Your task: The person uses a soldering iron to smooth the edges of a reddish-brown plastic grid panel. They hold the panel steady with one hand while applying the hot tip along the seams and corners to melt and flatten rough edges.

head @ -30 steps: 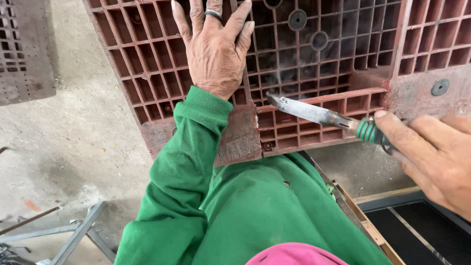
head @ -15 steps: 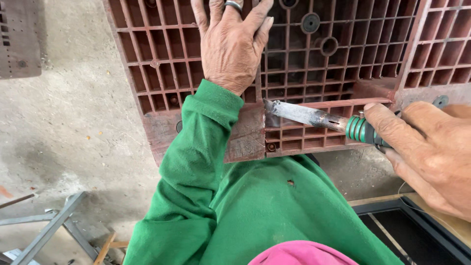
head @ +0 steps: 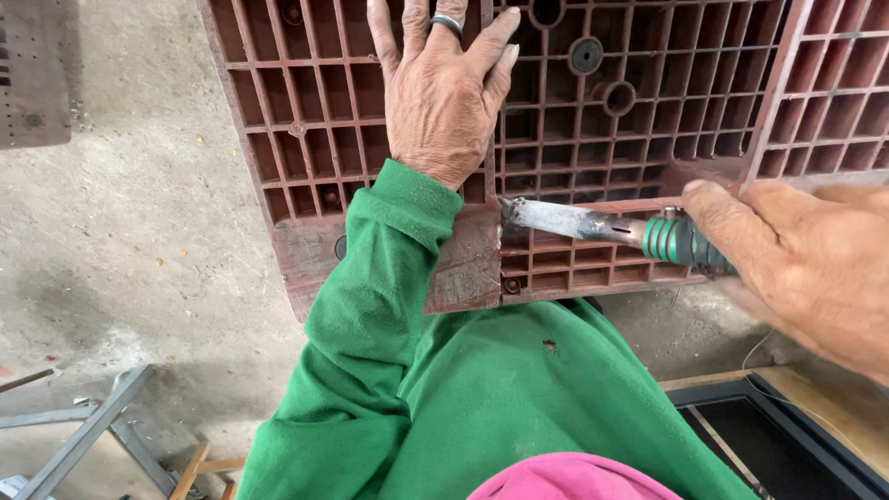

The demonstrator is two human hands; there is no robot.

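A reddish-brown plastic pallet (head: pixel 648 111), its underside a grid of small square cells with a few round bosses, leans against the lap of a person in a green sweatshirt (head: pixel 482 398); its near edge is scuffed and pale, with a flat solid corner block just below the left wrist. Across that near edge lies a hand tool (head: pixel 611 230) with a flat, tarnished metal blade and a ribbed green handle (the blade's tip touches the rib just right of the corner block).

The left hand (head: pixel 440 93) lies palm down and flat on the grid, fingers spread and pointing away from the body, a dark ring on one finger; it grips nothing and simply presses on the pallet. The right hand (head: pixel 796 259) comes in from the right, fingers wrapped tight around the green handle, the thumb stretched along its top toward the blade, which points left toward the left forearm.

Left of the left arm is bare concrete floor (head: pixel 120 231), with grey metal bars (head: pixel 83 435) lying low beside the elbow. Under the right hand sits a dark panel in a wooden frame (head: pixel 787 435).
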